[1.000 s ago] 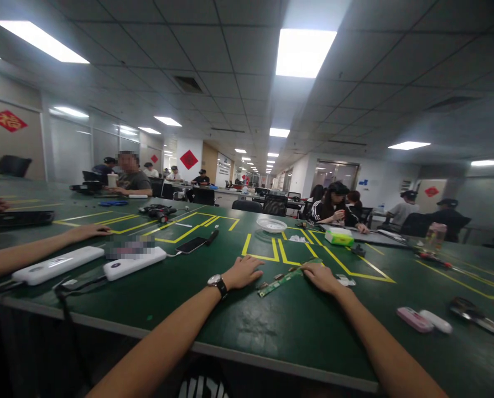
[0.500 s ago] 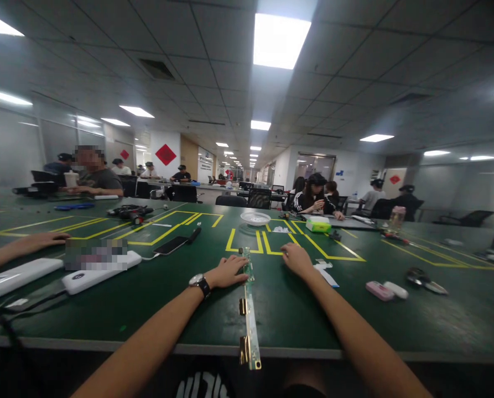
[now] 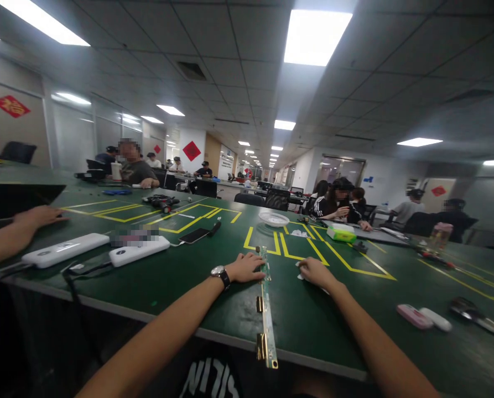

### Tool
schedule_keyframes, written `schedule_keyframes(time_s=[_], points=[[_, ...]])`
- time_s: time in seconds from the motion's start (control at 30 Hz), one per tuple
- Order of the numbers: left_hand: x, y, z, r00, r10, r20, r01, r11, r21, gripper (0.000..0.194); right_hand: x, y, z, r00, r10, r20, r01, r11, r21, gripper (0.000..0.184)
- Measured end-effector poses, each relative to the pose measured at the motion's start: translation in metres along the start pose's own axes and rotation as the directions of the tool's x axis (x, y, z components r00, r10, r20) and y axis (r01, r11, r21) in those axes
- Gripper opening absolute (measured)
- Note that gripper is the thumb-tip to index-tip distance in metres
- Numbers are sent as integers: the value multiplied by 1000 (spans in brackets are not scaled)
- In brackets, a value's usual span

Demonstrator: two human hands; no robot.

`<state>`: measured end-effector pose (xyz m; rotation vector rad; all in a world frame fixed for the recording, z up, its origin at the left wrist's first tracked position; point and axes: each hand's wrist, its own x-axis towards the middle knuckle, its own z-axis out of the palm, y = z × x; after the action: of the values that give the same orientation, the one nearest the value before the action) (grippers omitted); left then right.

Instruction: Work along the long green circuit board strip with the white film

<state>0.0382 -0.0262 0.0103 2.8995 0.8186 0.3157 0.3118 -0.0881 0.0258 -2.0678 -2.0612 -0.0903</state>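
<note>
A long, narrow green circuit board [image 3: 269, 326] with dark, gold-edged flaps along its left side lies lengthwise in front of me, its near end reaching past the table's front edge. My left hand [image 3: 247, 268], with a watch at the wrist, is closed at the far part of the board, fingertips on its left side. To the right of it, my right hand [image 3: 316, 272] has its fingers bent together over a white flat cable [image 3: 300, 270]. Bits of the cable show beside the fingertips and under the palm; the hand hides the rest.
On the green table [image 3: 213, 342] with yellow tape lines stand a white dish [image 3: 274, 219], a green-and-white pack [image 3: 341, 232] and a phone [image 3: 197, 235]. White power banks [image 3: 139, 250] lie left, near another person's hand [image 3: 43, 216]. Pink [image 3: 414, 316] and white cases lie right.
My right hand has come down and nearer onto the white flat cable, closing its fingers there. My left hand stays at the circuit board. The view has turned left and tilted.
</note>
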Motion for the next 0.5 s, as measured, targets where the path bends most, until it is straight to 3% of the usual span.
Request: schedule_keyframes(time_s=[0.17,0.5], points=[[0,0,0,1000,-13,-9,13,1000,4,52,2,-24,6,956,-291,-31,292,953,83,28],[2,-1,2,1000,-8,11,8,999,32,51,1,-24,12,911,-396,-118,411,895,171,25]])
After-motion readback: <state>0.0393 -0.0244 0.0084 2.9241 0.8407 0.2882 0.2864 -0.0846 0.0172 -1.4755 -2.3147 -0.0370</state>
